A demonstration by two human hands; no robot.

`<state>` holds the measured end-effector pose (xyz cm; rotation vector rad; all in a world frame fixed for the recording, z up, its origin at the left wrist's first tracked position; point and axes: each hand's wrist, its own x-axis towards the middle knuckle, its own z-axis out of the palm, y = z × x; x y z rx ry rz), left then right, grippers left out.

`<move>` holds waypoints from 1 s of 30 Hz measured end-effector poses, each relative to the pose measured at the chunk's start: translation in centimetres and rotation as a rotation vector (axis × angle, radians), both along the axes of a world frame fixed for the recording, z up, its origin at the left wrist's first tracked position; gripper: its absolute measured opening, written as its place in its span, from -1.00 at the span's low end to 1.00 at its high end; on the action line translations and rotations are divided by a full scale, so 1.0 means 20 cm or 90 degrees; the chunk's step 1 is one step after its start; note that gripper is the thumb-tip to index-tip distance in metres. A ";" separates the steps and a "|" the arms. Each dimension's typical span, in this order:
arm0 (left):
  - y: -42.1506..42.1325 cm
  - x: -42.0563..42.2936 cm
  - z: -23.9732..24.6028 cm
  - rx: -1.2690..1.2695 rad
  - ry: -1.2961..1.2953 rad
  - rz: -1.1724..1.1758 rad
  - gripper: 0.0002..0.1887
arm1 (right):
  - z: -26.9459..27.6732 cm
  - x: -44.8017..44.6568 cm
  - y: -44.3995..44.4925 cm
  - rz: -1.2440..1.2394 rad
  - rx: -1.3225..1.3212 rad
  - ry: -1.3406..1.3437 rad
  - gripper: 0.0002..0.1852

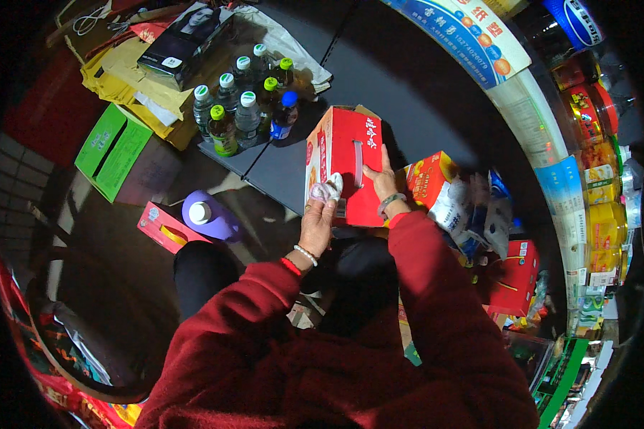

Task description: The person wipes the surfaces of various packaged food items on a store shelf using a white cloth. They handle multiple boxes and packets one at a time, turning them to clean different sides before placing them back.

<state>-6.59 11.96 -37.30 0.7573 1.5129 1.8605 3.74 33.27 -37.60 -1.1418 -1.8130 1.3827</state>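
A red cardboard carton point(366, 161) with a pale plastic carrying handle point(358, 163) is tilted in front of me, over the edge of a dark table. My left hand point(317, 222) pinches a crumpled white and pinkish cloth point(327, 187) against the carton's lower left side. With a green bangle at its wrist, my right hand point(382, 179) lies along the carton's right edge, thumb on the top face near the handle and fingers partly hidden. To the left of the carton, several capped drink bottles point(247, 118) stand close together on the table.
An orange-red box point(432, 174) and plastic packages point(461, 212) lie to the right. Further right are a red box point(515, 279) and a rack of jars point(604, 214). At left are a green box point(110, 150), a purple jug point(212, 217), a pink-red box point(166, 228) and a black box point(185, 45).
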 end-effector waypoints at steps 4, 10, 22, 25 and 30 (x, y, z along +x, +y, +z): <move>-0.05 -0.08 0.21 -0.027 -0.220 -0.056 -0.73 | 0.02 -0.03 -0.04 -0.061 -0.016 -0.025 -0.02; -0.03 -0.20 0.01 0.047 -0.361 0.088 -0.72 | 0.16 -0.16 -0.25 -0.201 -0.018 -0.137 -0.02; -0.33 -0.21 0.08 -0.135 -0.620 0.217 -0.82 | 0.63 -0.16 -0.35 0.237 0.585 -0.538 -0.35; -0.33 -0.11 0.03 -0.196 -0.678 0.178 -0.82 | 0.59 -0.19 -0.26 0.507 0.656 -0.651 -0.37; -0.28 -0.09 0.07 -0.130 -0.692 0.117 -0.83 | 0.55 -0.22 -0.18 0.498 0.674 -0.527 -0.65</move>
